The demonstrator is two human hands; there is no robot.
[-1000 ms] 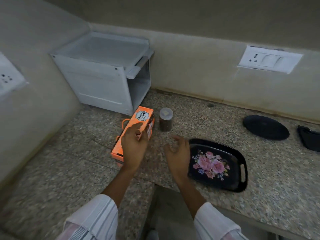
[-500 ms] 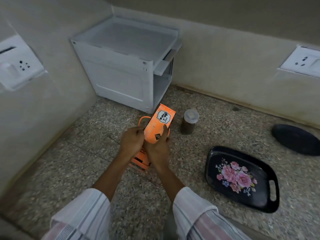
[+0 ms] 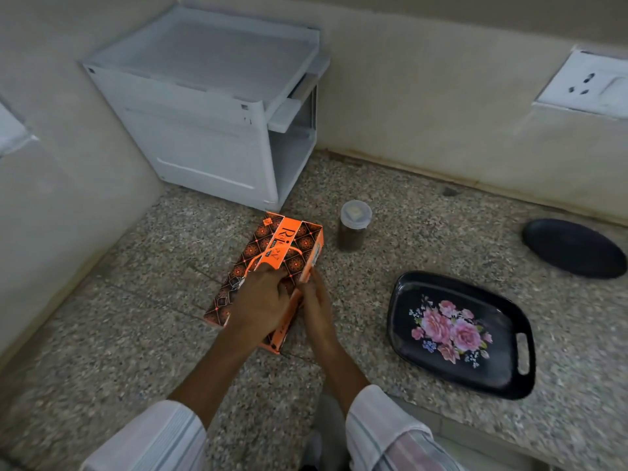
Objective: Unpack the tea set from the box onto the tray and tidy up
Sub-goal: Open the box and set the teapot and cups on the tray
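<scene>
An orange patterned box (image 3: 272,256) with an orange carry handle lies flat on the granite counter, its patterned face up. My left hand (image 3: 260,302) rests on top of its near half, fingers at the handle. My right hand (image 3: 314,300) grips the box's right side edge. The box is closed and its contents are hidden. A black tray (image 3: 509,375) with a pink rose print lies empty to the right of the box, apart from both hands.
A small jar (image 3: 353,226) with a clear lid and dark contents stands just right of the box's far end. A white plastic cabinet (image 3: 210,107) fills the back corner. A black oval plate (image 3: 574,248) lies far right. A wall socket (image 3: 584,85) is on the wall above.
The box has been turned from standing on its side to lying flat with its patterned face up. My right hand joined my left hand on it.
</scene>
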